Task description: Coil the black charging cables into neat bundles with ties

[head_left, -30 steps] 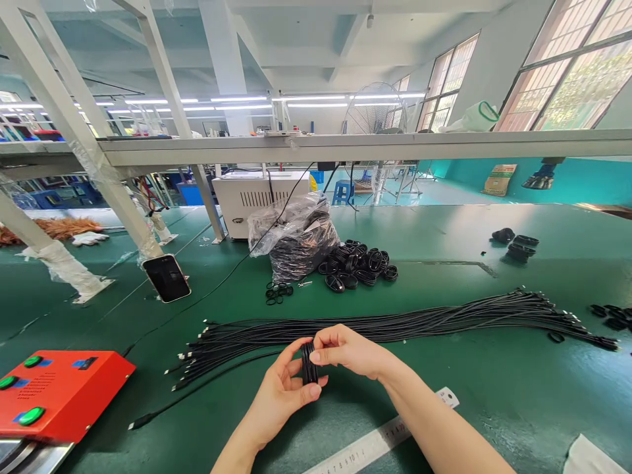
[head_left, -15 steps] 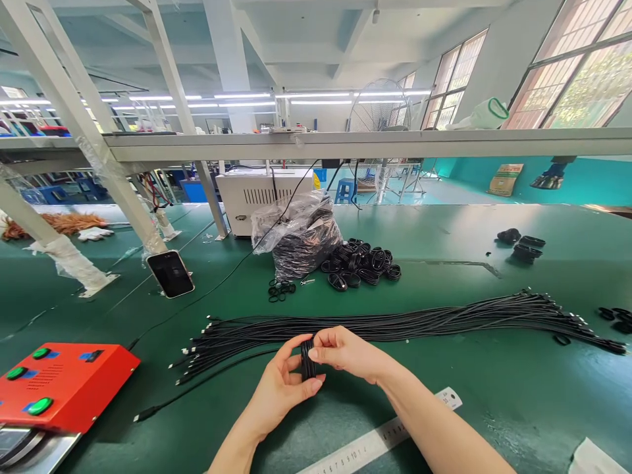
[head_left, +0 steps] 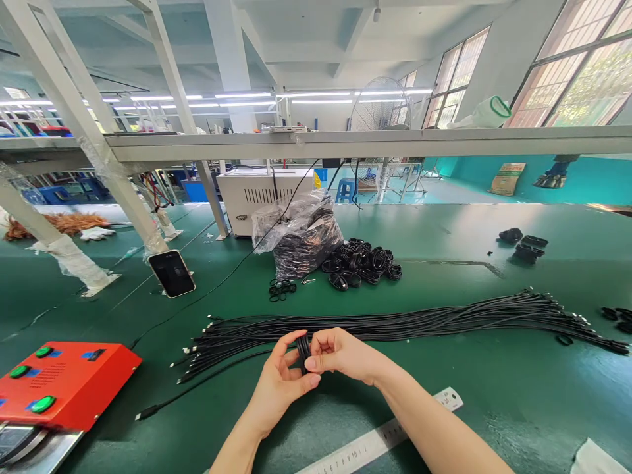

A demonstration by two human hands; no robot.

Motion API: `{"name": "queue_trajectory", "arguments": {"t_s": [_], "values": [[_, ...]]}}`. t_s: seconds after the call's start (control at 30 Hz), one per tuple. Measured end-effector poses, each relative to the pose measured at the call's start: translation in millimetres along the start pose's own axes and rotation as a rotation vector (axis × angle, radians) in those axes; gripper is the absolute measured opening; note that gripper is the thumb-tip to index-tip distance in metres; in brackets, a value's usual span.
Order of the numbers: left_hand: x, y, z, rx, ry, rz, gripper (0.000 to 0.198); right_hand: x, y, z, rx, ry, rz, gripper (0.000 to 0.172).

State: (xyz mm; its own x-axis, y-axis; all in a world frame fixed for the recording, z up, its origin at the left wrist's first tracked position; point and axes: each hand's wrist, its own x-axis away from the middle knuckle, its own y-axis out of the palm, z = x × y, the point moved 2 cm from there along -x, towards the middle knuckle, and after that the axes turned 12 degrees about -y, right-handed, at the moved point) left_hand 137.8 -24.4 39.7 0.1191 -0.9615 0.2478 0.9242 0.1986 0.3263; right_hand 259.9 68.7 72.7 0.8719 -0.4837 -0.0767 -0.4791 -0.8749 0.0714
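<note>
My left hand (head_left: 279,382) and my right hand (head_left: 340,355) both pinch a small coil of black cable (head_left: 303,352) above the green workbench (head_left: 494,408). The fingers hide most of the coil. Just beyond my hands, a long bundle of black cables (head_left: 434,321) lies stretched across the bench, with metal-tipped plugs at both ends. One loose cable runs from the bundle's left part toward the lower left. A steel ruler (head_left: 380,441) lies under my right forearm.
Coiled black cables (head_left: 363,263) sit in a pile next to a bulging plastic bag (head_left: 296,237). A red box with green buttons (head_left: 64,385) stands at the left. A phone (head_left: 172,273) leans by a white-wrapped frame leg (head_left: 69,260).
My fingers have shifted around the coil, which now shows less between them. The view has drifted slightly, so the bench items sit a little further right in the picture.
</note>
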Motion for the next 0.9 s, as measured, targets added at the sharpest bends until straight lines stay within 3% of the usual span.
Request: {"name": "queue_trajectory", "arguments": {"t_s": [0.43,0.6,0.73,0.9], "values": [[0.9,1.6,-1.5,0.016,0.037,0.051,0.074,-0.4,2.2,1.5,0.250,-0.044,0.005,0.030],[4.2,2.3,3.0,0.013,-0.022,0.020,0.084,4.6,-3.5,-11.4,0.239,-0.006,-0.038,0.033],[6.9,2.8,5.6,-0.008,-0.050,0.019,0.090,1.4,-6.7,-11.0,0.202,0.026,0.087,0.040],[7.2,1.5,4.1,-0.055,-0.060,0.045,0.076,-4.2,-1.3,0.1,0.064,0.001,0.188,0.038]]}}
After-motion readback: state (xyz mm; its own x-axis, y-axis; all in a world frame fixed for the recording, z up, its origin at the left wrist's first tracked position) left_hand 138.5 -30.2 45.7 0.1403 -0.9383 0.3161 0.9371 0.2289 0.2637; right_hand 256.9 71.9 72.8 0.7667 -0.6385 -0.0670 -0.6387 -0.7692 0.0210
